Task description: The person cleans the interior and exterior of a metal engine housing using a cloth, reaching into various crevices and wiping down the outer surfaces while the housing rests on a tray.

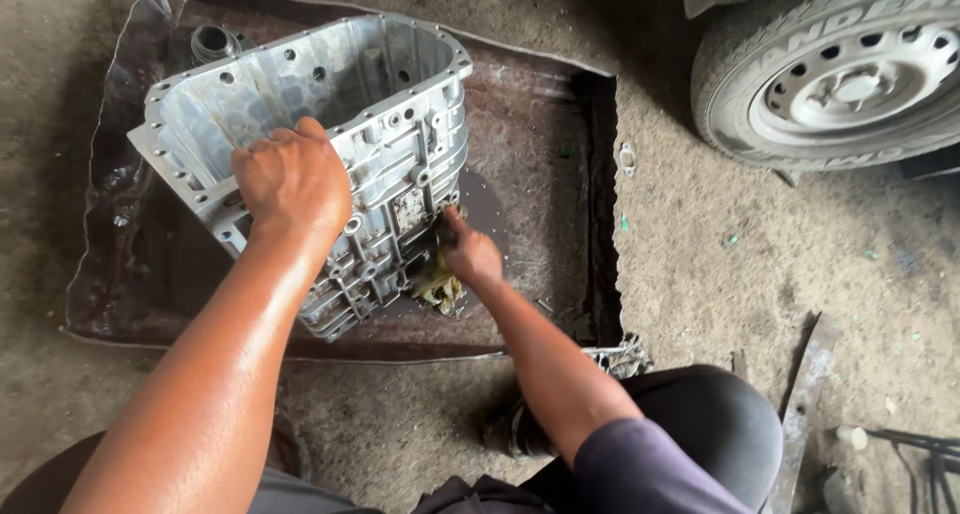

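A car wheel (845, 74) with a grey steel rim fills the upper right of the frame, resting on dusty concrete floor (720, 264). A small metal gasket (627, 159) lies right of centre. At lower right sit a flat metal bar (805, 414) and thin dark rods (925, 449)

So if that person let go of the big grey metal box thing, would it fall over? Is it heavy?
Probably heavy: the metal casing looks like thick cast metal with ribs. It could well tip, since it stands on edge and the left hand grips its rim as if steadying it. It may be slippery too; the right hand presses a dirty rag against it.
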